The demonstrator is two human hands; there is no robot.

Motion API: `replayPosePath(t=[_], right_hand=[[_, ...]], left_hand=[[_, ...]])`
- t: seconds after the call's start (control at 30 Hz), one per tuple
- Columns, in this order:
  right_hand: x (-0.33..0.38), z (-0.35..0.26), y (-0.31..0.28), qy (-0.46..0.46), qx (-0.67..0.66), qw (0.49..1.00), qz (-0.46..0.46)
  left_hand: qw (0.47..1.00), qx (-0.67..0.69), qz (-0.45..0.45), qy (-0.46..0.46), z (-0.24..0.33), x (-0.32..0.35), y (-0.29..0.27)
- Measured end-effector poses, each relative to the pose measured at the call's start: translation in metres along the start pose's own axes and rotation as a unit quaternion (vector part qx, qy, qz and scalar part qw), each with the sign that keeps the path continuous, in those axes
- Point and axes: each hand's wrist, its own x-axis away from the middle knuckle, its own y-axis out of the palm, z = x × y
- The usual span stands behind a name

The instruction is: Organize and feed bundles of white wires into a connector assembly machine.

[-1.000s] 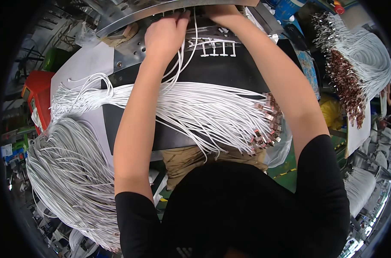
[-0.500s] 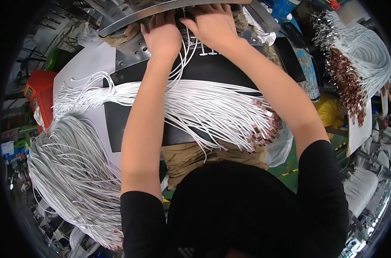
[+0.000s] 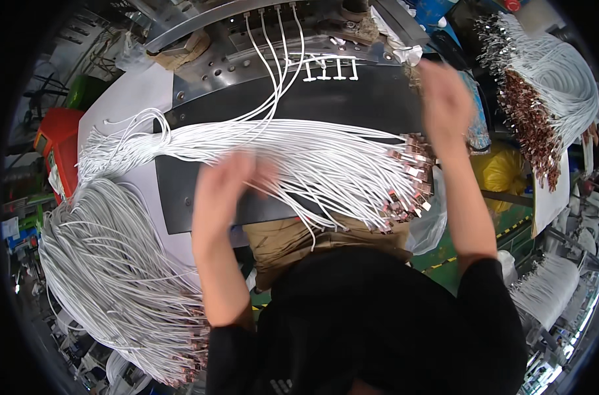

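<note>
Four white cables (image 3: 277, 94) in metal fixture (image 3: 232, 31); left hand (image 3: 231, 176) near bundle (image 3: 332, 158).

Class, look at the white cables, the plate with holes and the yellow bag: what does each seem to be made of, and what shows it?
White cables: probably plastic-sheathed, smooth, satin; they bend in loose curves.
Plate with holes: apparently bare grey metal, semi-glossy; it catches light in streaks.
Yellow bag: likely thin plastic film, shiny; creases and bright highlights suggest it.
</note>
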Motion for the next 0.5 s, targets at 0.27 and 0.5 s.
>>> replayPosePath(t=[0.27,0.5], right_hand=[[0.252,-0.023,-0.054,0.357,-0.049,0.911,-0.200],[0.291,-0.039,-0.032,-0.035,0.130,0.927,-0.349]], left_hand=[[0.866,0.341,0.351,-0.103,-0.138,0.131,-0.004],[0.896,0.233,0.378,-0.032,-0.172,0.131,-0.028]])
